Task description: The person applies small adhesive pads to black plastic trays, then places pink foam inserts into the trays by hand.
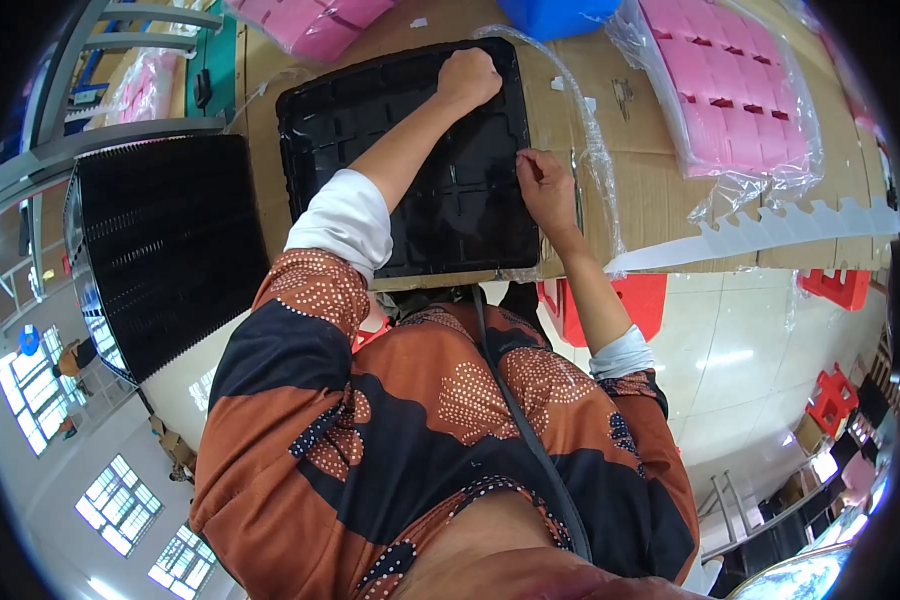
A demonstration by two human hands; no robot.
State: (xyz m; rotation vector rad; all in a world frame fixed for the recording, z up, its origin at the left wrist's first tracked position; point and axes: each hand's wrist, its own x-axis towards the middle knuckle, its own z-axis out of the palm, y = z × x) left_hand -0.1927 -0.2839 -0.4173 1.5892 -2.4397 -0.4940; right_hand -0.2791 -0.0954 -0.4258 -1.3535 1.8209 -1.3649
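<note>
A large black plastic tray (410,215) with raised ribs lies on the cardboard-covered table in front of me. My left hand (470,80) is closed in a fist over the tray's far right part; whatever it grips is hidden under the fingers. At the tray's right edge is my right hand (548,195), its fingers curled and thumb pressed in. Its fingertips are close to the rim, and I cannot make out what they pinch. A strip of clear plastic film (592,140) runs down the table just right of the tray.
Pink foam blocks in clear plastic (725,95) lie at the right, with more pink foam (315,22) at the far side. A blue container (560,15) stands beyond the tray. Left is a stack of black trays (170,240). A white notched strip (770,235) crosses the right side.
</note>
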